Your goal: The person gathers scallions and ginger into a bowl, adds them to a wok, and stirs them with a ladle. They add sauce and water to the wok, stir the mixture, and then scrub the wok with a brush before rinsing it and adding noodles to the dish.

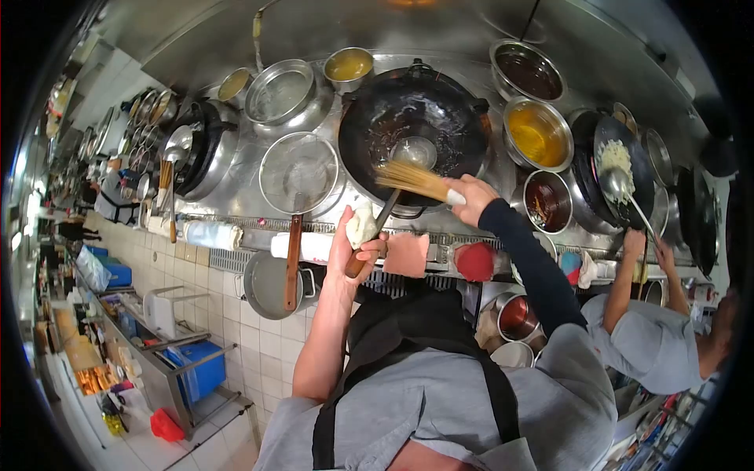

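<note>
A large black wok (440, 102) sits on the steel stove in front of me. My left hand (353, 243) grips the wooden handle of a metal ladle (414, 151) together with a white cloth (361, 224); the ladle's bowl rests inside the wok. My right hand (473, 198), in a dark sleeve, holds a bamboo brush (412, 180) whose bristles reach over the wok's near rim. The wok's inside looks dark and wet.
A wire strainer (298, 173) with a wooden handle lies left of the wok. Steel bowls of sauces and oil (536, 135) ring the stove. At the right a co-worker's hand (635, 242) holds a ladle in a second wok with rice (616, 157). A shelf (184, 353) stands on the tiled floor.
</note>
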`<state>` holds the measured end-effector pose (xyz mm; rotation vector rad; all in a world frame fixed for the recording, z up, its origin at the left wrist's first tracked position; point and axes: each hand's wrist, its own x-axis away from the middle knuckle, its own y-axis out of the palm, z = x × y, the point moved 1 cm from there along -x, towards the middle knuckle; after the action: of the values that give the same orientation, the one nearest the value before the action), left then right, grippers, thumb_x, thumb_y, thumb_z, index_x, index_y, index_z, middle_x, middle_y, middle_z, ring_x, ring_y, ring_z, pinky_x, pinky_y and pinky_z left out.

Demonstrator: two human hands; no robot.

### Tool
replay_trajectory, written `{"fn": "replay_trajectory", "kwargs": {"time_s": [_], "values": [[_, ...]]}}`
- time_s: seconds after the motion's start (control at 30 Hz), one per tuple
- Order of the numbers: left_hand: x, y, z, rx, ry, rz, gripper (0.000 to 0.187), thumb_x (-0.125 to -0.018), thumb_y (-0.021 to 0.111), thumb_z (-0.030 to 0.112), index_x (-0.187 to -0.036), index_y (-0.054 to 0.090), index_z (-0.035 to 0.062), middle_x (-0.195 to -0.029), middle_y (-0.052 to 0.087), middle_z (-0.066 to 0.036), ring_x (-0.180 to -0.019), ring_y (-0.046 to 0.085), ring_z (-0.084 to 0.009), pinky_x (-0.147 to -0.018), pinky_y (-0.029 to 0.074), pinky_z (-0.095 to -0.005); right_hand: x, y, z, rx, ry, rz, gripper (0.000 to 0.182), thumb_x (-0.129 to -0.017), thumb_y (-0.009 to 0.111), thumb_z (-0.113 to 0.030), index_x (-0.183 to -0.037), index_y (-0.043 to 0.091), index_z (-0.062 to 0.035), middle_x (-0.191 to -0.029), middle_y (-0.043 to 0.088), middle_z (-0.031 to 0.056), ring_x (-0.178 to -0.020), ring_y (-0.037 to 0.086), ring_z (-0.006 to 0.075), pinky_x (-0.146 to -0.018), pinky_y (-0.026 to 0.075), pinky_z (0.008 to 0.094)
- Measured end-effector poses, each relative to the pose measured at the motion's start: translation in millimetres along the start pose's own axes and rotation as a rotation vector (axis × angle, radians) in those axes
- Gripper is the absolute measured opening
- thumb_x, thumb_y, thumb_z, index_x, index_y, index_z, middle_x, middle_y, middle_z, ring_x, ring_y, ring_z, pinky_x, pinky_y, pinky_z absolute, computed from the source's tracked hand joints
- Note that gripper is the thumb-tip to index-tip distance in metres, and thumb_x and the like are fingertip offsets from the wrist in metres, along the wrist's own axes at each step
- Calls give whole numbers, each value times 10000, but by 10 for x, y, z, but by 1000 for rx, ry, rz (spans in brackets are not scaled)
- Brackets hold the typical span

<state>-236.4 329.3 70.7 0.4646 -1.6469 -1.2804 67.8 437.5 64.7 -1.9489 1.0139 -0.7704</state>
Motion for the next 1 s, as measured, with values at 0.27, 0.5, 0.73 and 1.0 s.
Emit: {"fn": "replay_trajectory", "kwargs": {"time_s": [0.27,0.5,0.73,1.0], "values": [[24,-69,68,-168,41,30,505,-1038,547,546,-1194,585,67,-922,566,-240,-556,484,-114,-363,384,-155,-459,5,214,89,-105,84,456,-761,714,-162,-1216,691,-137,-1029,695,212,-1036,668,414,-896,542,491],[-14,-113,-11,25,-6,-26,580,-1013,583,565,-1210,531,22,-927,521,-221,-563,483,-111,-352,376,-149,-889,-404,-61,182,-72,45,309,-749,741,-138,-1054,741,-85,-982,739,210,-1000,700,386,-877,556,493],[-153,-54,50,98,4,-34,614,-994,606,576,-1217,508,12,-934,506,-224,-595,490,-115,-386,445,-147,-1120,-126,-117,426,-16,87,336,-783,679,-141,-1115,728,-115,-1000,744,181,-958,718,393,-837,578,501],[-217,41,143,20,47,32,527,-997,619,556,-1168,574,60,-908,549,-207,-588,492,-114,-390,403,-154,-1062,183,129,306,-136,163,273,-819,678,-120,-1088,704,-85,-982,743,195,-948,726,352,-832,575,494]]}}
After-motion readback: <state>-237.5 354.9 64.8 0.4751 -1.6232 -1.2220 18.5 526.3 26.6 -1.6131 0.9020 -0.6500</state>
